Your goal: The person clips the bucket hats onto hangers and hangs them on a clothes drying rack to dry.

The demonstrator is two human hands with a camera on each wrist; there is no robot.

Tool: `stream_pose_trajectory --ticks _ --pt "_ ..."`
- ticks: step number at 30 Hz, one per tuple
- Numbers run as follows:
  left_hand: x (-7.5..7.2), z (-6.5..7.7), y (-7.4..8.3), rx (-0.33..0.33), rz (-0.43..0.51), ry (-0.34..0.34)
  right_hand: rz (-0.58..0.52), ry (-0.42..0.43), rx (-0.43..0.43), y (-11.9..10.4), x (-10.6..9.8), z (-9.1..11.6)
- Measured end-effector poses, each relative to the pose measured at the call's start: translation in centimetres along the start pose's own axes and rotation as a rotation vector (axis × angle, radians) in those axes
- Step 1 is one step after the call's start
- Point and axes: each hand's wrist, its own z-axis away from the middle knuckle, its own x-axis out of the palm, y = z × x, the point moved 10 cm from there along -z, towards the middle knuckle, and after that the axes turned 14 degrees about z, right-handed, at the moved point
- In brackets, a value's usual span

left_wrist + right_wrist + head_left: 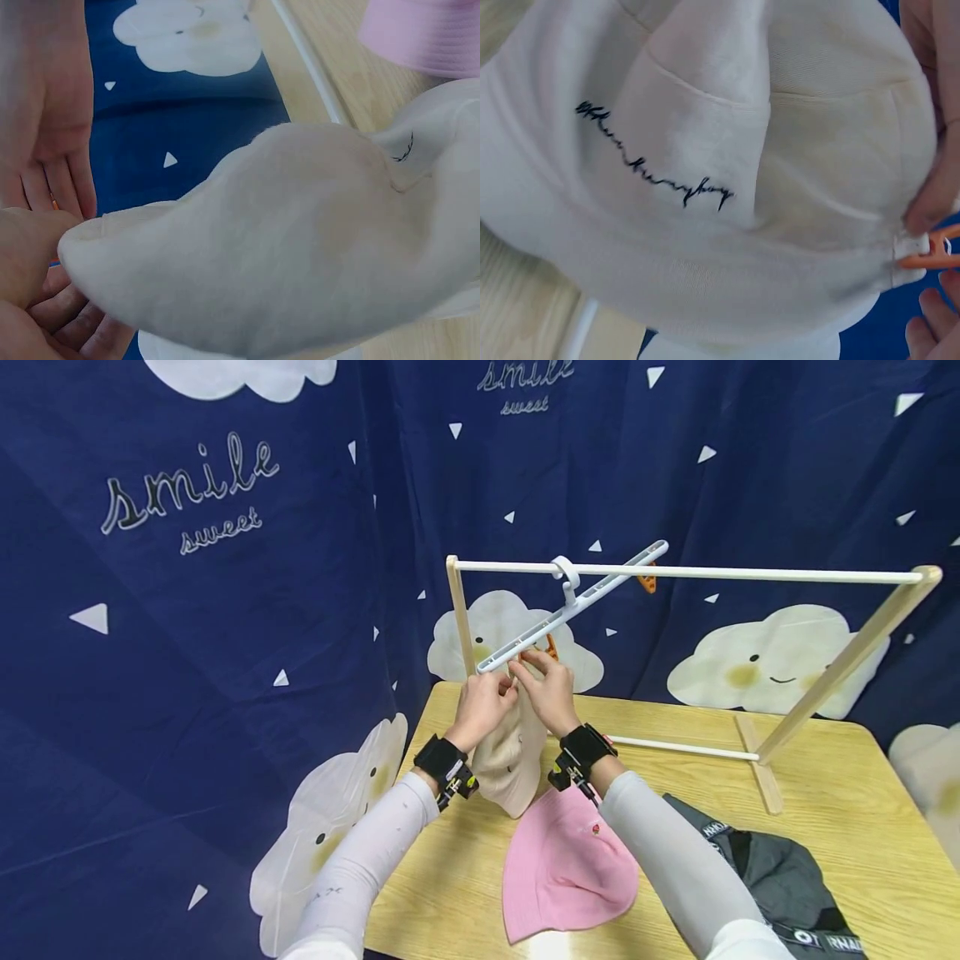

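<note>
the step in hand looks to be clipping the cream hat (510,760) to the white hanger (540,629), which hooks over the rail (750,575). the hat hangs below the hanger's near left end; the left hand (482,706) pinches its edge, and the right hand (550,692) pinches the orange clip (934,260) there. whether the clip already bites the cloth, i cannot tell. the next move probably calls for seating the edge fully and easing the clip closed before letting go

Navy curtain (187,643) — cloud-printed, pink hat (570,868) on wooden table (832,785)
</note>
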Motion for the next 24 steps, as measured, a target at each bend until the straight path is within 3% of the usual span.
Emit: stream_pose_trajectory --ticks 6,17,21,24 --pt "-0.1 -0.2 -0.7 -0.038 0.006 0.01 -0.058 -0.054 -0.012 0.5 -1.2 0.9" --pt "-0.7 1.0 -0.8 -0.045 0.009 0.03 -0.018 -0.065 -0.024 3.6 -4.5 2.4" --pt "-1.6 1.6 -0.2 -0.027 0.006 0.09 0.006 -0.092 -0.003 5.4 -6.1 3.5" --pt "-2.5 1.9 0.5 0.003 0.068 0.152 0.026 -0.118 0.016 7.1 -7.1 4.3"
